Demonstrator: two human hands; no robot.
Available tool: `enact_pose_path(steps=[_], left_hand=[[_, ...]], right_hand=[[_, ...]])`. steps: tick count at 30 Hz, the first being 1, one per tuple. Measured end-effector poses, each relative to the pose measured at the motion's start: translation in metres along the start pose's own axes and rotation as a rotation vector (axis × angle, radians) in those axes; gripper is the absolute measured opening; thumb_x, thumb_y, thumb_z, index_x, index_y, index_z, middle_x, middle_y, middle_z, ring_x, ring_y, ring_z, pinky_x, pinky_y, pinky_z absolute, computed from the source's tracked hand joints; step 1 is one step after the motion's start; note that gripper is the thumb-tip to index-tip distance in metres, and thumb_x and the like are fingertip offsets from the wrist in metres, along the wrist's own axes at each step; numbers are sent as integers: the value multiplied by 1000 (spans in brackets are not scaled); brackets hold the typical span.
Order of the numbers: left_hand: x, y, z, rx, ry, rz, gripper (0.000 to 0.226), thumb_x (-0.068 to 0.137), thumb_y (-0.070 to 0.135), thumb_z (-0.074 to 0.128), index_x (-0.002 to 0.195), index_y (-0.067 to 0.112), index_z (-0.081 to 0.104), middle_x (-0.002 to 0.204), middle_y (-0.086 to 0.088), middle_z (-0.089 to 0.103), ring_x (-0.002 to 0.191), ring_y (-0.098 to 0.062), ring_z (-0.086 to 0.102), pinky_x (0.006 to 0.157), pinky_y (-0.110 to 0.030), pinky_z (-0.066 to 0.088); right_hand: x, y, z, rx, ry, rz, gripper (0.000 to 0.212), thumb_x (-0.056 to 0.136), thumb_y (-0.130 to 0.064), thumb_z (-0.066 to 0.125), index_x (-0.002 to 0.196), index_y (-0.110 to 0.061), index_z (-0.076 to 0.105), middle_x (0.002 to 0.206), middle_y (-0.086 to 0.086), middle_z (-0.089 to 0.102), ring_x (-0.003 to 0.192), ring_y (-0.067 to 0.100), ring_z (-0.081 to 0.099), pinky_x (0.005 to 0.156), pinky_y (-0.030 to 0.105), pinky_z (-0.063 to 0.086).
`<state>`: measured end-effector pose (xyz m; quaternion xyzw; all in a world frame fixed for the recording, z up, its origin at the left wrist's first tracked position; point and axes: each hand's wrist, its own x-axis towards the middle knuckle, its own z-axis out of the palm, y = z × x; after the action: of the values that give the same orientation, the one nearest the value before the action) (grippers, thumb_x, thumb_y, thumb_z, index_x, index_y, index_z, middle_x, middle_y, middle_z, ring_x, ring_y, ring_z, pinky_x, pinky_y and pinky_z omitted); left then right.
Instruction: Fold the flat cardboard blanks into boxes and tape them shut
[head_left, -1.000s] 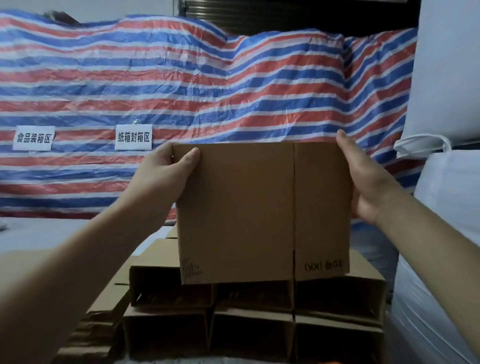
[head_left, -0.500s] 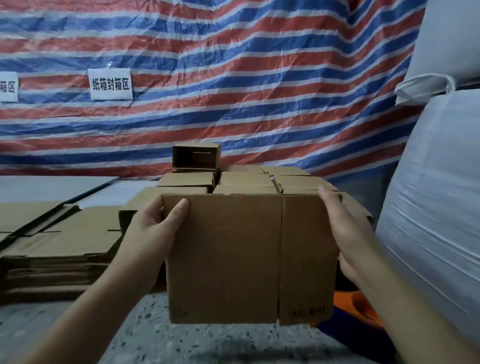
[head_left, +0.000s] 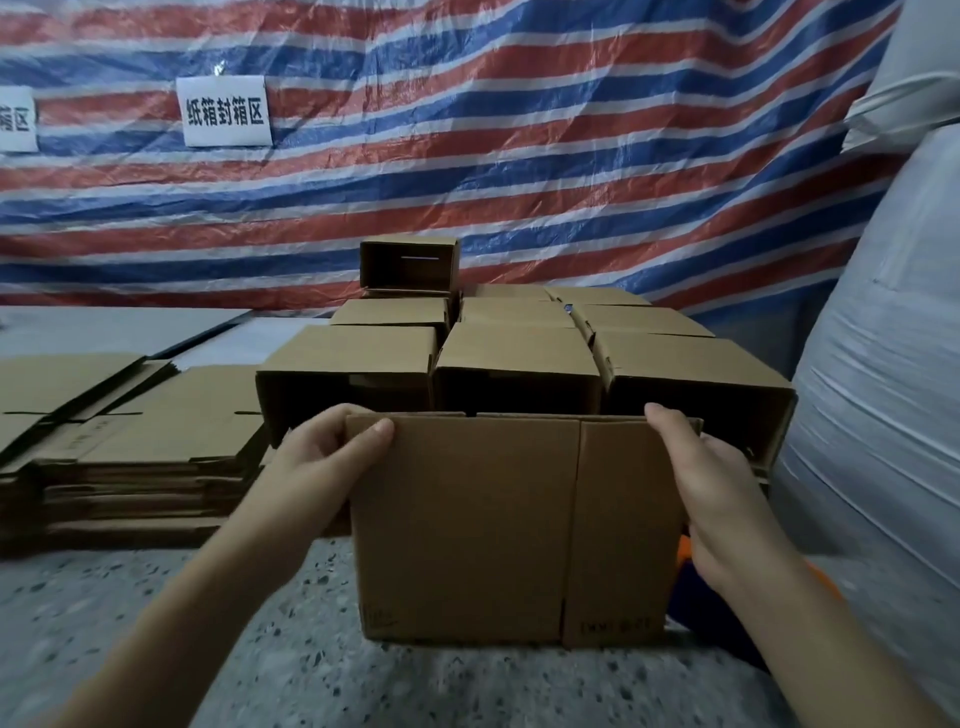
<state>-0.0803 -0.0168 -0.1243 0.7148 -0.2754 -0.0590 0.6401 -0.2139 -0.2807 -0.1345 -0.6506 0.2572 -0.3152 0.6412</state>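
**Box held between your hands, lower than before**

Box (head_left: 514, 530) sits upright between your hands, its bottom edge at the speckled floor (head_left: 156, 623), just in front of the stacked boxes (head_left: 519, 358). Your left hand (head_left: 332, 452) grips the top left corner, thumb curled over the front face. Your right hand (head_left: 711, 499) clasps the right edge, fingers wrapped behind. Flat blanks (head_left: 130, 447) lie to the left. Since a second ago, you have lowered the box from chest height.

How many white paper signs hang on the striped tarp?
2: one full sign at upper left of the tarp, and one sign cut off by the left edge. Others may lie outside the view.
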Motion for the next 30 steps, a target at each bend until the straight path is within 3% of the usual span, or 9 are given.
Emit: enact_pose_path(steps=[3, 8, 11, 13, 16, 20, 23, 27, 30], left_hand=[[19, 10, -12, -12, -164, -41, 55, 68, 76, 65, 80, 24, 74, 92, 0, 73, 88, -18, 68, 82, -34, 48], [36, 23, -9, -53, -372, -80, 33, 76, 46, 69, 97, 21, 74, 103, -7, 71, 81, -15, 68, 61, -23, 52], [38, 20, -8, -103, -429, -132, 38, 82, 39, 61, 116, 27, 71, 115, -5, 70, 97, -21, 70, 69, -28, 57], [36, 19, -8, -133, -472, -148, 40, 83, 41, 57, 120, 31, 69, 120, -4, 69, 105, -25, 68, 74, -32, 58], [31, 20, -9, -175, -499, -161, 41, 81, 39, 55, 119, 34, 69, 118, -2, 69, 102, -23, 69, 72, -33, 58], [25, 33, 2, -240, -426, -218, 34, 91, 22, 51, 117, 31, 71, 117, -3, 71, 87, -23, 71, 62, -28, 58], [18, 34, 17, -301, -270, -247, 36, 99, 16, 44, 116, 32, 72, 115, -2, 69, 76, -23, 69, 51, -24, 55], [6, 25, 31, -456, -35, -189, 35, 98, 22, 45, 120, 40, 66, 107, 0, 70, 79, -20, 71, 52, -29, 55], [0, 21, 43, -524, -17, -198, 38, 99, 25, 47, 133, 37, 55, 109, 1, 68, 79, -18, 72, 52, -28, 54]], right_hand=[[-2, -1, 2, 21, 38, -7, 48, 92, -51, 64, 95, -3, 73, 87, 15, 76, 77, 26, 74, 67, 35, 53], [-5, 0, 2, 37, 34, -16, 57, 94, -48, 61, 103, 9, 64, 91, 22, 72, 87, 36, 71, 67, 35, 53], [-7, -2, 1, 48, 33, -20, 45, 94, -47, 61, 94, -2, 70, 78, 9, 75, 68, 18, 73, 61, 31, 47], [-9, -1, 5, 80, 43, -37, 36, 92, -47, 65, 91, -11, 70, 75, 2, 75, 72, 19, 74, 63, 32, 51], [-12, 4, 17, 149, 64, -33, 33, 87, -49, 71, 98, -18, 68, 88, 5, 77, 81, 25, 74, 73, 38, 58], [-13, 4, 20, 183, 62, -49, 30, 92, -45, 64, 106, -19, 64, 91, 8, 73, 83, 24, 72, 60, 30, 52], [-16, 5, 18, 223, -129, -53, 50, 87, -54, 56, 114, -12, 62, 101, 23, 66, 91, 33, 69, 67, 38, 54], [-16, -4, 11, 322, -402, -40, 34, 82, -50, 54, 79, -25, 77, 77, 6, 70, 65, 16, 69, 52, 29, 56], [-13, -4, 7, 379, -479, 17, 35, 77, -45, 51, 66, -25, 77, 69, 3, 70, 58, 12, 68, 47, 26, 53]])
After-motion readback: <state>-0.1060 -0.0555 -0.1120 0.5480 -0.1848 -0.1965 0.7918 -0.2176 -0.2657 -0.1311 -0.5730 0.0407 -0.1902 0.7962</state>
